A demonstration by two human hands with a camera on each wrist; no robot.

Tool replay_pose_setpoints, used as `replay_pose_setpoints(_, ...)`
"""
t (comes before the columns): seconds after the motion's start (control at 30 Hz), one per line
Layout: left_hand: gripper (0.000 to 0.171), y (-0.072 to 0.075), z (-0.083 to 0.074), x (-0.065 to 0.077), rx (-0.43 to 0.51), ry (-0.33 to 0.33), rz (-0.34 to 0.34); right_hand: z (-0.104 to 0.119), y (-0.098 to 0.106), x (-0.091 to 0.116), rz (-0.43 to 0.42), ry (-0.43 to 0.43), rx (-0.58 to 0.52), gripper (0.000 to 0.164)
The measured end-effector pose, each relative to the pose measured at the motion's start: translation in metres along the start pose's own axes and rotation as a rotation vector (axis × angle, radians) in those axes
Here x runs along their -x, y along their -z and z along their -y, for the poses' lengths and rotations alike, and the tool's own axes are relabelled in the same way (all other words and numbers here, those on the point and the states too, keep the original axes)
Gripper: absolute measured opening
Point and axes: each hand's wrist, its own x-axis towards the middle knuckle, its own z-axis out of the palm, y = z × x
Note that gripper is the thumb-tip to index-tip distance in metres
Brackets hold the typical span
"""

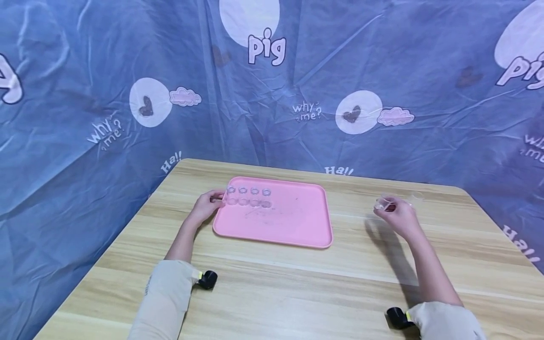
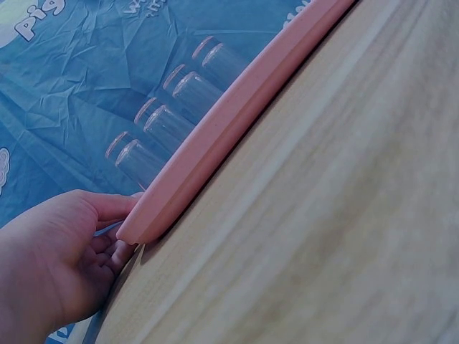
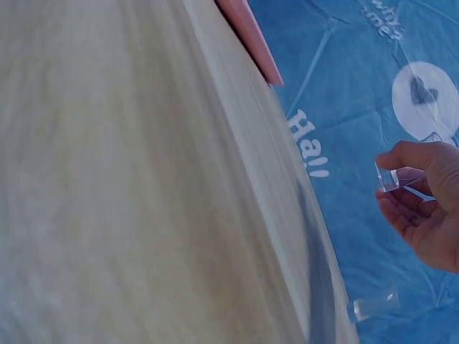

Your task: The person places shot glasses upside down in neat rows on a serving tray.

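Observation:
On the left of the table lies a pink tray. Several small clear glasses stand upright in its left part. My left hand grips the tray's left rim, with the thumb on top and the other fingers curled at its underside in the left wrist view. Out to the right, my right hand pinches another small clear glass between thumb and fingers, above the table. Part of that glass is hidden by the hand. One more clear glass stands near it.
The wooden table runs under both arms. A blue printed cloth hangs behind it and along its left side. Dark specks mark the tray's surface, and a black camera sits at the left sleeve.

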Motion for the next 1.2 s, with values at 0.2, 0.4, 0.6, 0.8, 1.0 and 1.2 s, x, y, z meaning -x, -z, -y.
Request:
replay_pose_setpoints(0.2, 0.043, 0.001, 0.0, 0.0, -0.003, -0.003, -0.005, 0.012, -0.011, -0.008, 0.004, 0.042, 0.031, 0.037)
replay_pose_setpoints(0.4, 0.043, 0.001, -0.002, 0.001, -0.008, 0.005, -0.005, 0.021, -0.023, -0.015, 0.021, 0.045, 0.019, 0.041)
replay_pose_setpoints(0.6, 0.043, 0.0, -0.002, 0.001, -0.011, 0.008, -0.006, 0.032, -0.034, -0.021, 0.007, 0.062, -0.011, 0.038)
replay_pose_setpoints(0.8, 0.043, 0.0, -0.002, 0.002, -0.006, 0.007, -0.008, 0.043, -0.044, -0.026, 0.009, 0.044, -0.039, 0.037)
replay_pose_setpoints(1.0, 0.043, 0.0, -0.004, 0.003, -0.007, 0.012, -0.008, 0.053, -0.054, -0.031, 0.041, 0.022, -0.127, 0.038)
replay_pose_setpoints(1.2, 0.043, -0.001, -0.004, 0.003, -0.004, 0.014, -0.011, 0.062, -0.066, -0.038, 0.079, 0.019, -0.198, 0.037)
